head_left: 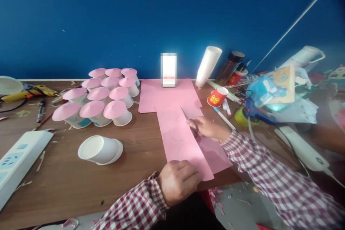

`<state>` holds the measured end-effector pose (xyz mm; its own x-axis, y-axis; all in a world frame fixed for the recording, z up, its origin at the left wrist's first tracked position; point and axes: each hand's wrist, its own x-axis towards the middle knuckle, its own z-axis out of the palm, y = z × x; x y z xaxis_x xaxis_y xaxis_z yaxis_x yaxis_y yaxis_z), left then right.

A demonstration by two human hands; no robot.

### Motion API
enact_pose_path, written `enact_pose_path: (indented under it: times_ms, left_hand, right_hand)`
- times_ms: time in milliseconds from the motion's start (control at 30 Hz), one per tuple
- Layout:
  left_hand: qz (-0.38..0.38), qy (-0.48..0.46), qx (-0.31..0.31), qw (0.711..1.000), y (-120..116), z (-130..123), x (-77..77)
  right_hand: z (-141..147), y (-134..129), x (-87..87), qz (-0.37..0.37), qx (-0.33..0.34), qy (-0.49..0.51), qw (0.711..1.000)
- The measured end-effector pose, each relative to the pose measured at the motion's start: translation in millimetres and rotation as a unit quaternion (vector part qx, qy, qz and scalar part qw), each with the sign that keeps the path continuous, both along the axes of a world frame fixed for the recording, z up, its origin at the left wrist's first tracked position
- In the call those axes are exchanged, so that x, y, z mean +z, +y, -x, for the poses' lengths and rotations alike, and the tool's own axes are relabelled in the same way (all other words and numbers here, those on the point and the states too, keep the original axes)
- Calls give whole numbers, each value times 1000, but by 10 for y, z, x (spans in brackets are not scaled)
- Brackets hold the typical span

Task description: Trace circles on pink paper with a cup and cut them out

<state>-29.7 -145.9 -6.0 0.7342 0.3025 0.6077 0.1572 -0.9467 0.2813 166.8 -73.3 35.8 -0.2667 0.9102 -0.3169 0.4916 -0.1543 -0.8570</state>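
My left hand [179, 182] is closed on the near end of a long pink paper strip [169, 145] with circles drawn on it in thin lines. In my right hand [208, 127] is a pair of scissors [194, 129], its blades pointing away at the strip's right edge by the far end. To the right of the cut line lies another pink paper piece [215, 154], partly under the strip, also with a faint circle. Beyond these, pink sheets [151, 95] lie flat against the wall side.
On the left stand several paper cups with pink cone tops [92, 109]. A white cup [100, 150] sits nearer, beside a power strip [23, 154]. A leaning cup stack [208, 65], red cup [217, 96] and blue glue gun [258, 113] are at right. Behind is a blue wall [107, 18].
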Motion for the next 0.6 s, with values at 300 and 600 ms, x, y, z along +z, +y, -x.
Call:
enact_pose_path:
  times_ms: [300, 600]
  left_hand:
    - [-5, 6, -7, 1000, -16, -4, 4]
    - [-7, 4, -10, 1000, -18, -11, 8]
  right_hand:
    - [-30, 127, 19, -25, -4, -50, 998]
    - [-9, 189, -29, -33, -25, -63, 997]
